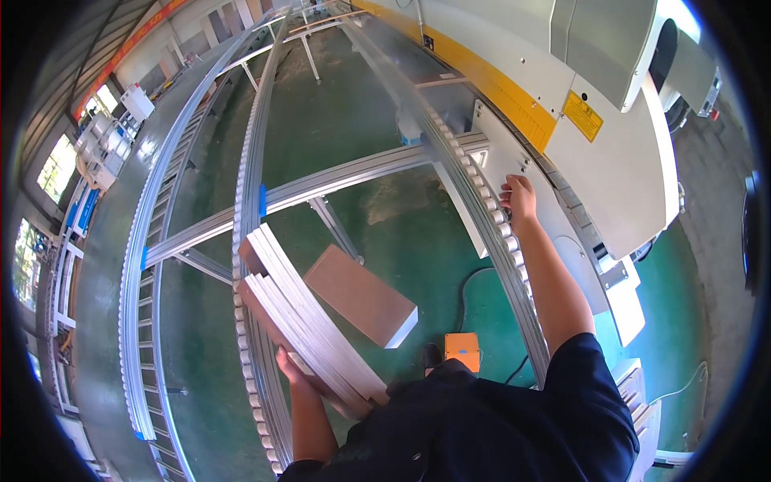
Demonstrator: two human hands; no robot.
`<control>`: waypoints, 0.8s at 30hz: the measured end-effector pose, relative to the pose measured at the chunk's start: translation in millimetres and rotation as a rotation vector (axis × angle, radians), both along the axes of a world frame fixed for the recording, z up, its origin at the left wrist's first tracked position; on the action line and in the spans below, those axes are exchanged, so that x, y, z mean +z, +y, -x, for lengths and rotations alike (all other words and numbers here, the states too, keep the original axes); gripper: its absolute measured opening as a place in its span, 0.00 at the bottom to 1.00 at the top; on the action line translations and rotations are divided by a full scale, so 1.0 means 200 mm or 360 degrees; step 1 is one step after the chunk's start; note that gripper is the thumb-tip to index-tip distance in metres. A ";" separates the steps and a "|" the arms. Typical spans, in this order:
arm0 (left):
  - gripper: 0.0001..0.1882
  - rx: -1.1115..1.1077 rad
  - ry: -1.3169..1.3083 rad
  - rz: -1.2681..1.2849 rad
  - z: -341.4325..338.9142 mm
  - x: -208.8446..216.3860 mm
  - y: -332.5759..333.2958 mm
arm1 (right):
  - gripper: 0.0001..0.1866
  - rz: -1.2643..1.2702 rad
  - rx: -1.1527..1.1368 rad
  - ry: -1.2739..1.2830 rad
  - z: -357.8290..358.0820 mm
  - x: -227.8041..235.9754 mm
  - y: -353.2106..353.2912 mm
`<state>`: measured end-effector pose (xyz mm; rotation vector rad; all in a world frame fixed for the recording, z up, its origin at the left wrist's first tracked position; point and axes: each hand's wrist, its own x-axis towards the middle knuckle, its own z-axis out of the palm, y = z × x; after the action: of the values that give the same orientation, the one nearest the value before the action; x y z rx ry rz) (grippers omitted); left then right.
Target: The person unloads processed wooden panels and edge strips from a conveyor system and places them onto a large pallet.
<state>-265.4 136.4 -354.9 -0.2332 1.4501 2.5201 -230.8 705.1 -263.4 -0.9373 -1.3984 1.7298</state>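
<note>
A stack of long, narrow boards (309, 329) with pale edges and brown faces lies slantwise over the left roller rail, its near end close to my body. My left hand (295, 368) is closed at the stack's outer left side, low down; some fingers are hidden by the boards. My right hand (520, 197) reaches past the right roller rail (474, 189) to the side panel of the white machine (598, 104). Its fingers are curled beside small fittings on that panel. Whatever they grip, if anything, is too small to make out.
A brown board (361, 293) with a white end lies lower down between the rails. An orange box (463, 351) stands on the green floor near my feet, with a dark cable nearby. An aluminium crossbar (345, 177) joins the rails. Another roller conveyor (152, 241) runs along the left.
</note>
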 end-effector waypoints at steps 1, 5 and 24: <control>0.45 0.0021 -0.0043 -0.0112 0.03 -0.01 0.02 | 0.13 0.0053 -0.0010 -0.0017 0.06 -0.01 0.05; 0.41 -0.0021 0.0126 -0.0213 0.05 -0.09 0.01 | 0.15 0.0389 0.0025 0.0010 0.34 -0.14 0.28; 0.39 -0.0075 -0.0201 -0.0254 0.08 0.03 0.27 | 0.22 0.0688 -0.0174 0.0163 1.17 -0.43 0.89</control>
<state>-280.6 190.5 -349.6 -0.3197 1.1878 2.5173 -465.0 883.8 -348.6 -1.1101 -0.9041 2.0043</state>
